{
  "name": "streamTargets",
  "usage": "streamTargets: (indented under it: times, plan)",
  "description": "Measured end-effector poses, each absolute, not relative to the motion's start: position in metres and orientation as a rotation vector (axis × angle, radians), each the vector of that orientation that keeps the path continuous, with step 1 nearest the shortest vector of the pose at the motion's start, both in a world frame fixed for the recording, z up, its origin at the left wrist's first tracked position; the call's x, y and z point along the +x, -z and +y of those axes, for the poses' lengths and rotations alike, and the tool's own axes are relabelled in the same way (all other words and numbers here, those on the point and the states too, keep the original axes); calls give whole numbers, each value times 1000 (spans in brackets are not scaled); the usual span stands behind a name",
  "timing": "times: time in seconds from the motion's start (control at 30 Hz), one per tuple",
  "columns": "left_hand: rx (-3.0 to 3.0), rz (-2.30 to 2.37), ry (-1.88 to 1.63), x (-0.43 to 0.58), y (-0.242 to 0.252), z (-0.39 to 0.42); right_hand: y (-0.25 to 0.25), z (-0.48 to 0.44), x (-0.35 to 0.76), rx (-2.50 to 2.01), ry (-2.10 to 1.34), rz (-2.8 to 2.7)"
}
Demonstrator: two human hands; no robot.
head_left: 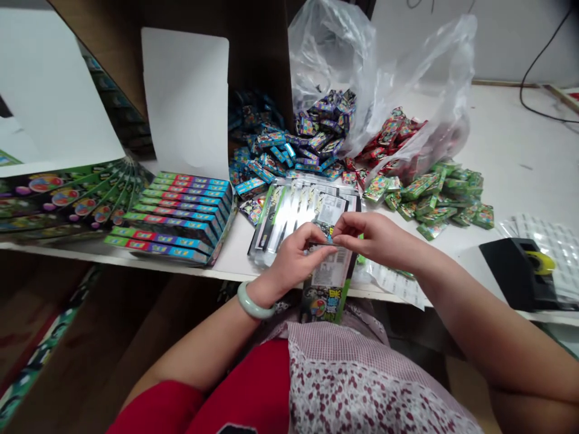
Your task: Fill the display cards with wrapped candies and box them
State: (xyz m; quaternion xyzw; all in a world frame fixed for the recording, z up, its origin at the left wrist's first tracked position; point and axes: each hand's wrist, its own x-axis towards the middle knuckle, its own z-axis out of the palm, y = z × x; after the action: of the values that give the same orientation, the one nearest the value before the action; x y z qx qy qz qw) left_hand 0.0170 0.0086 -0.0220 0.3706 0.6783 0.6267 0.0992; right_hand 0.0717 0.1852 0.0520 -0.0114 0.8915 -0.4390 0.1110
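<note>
My left hand is closed, its thumb and fingers pinching the upper edge of a printed plastic packet. The packet is black, white and green, with a barcode and a colourful picture, and hangs over the table's front edge. My right hand meets the left at that same edge, thumb and fingertips pressed together on it. The fingers partly hide the packet's top. Behind my hands, a stack of similar flat packets lies overlapped on the table.
Small blue boxes, purple boxes, red boxes and green boxes lie in heaps, some in clear bags. At left stands an open display box with rows of boxes. A tape dispenser sits at right.
</note>
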Motion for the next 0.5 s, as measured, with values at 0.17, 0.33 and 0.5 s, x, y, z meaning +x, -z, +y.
streamTargets:
  times: [0.17,0.33,0.5]
  plan:
    - [1165,2033,-1858,14,22,5,-49,185,62,-2,1275,2664]
    - [1362,2129,-1720,8,23,2,-23,194,39,106,1626,1892]
    - [1400,2250,-1554,4,19,-5,8,218,43,52,1865,1596]
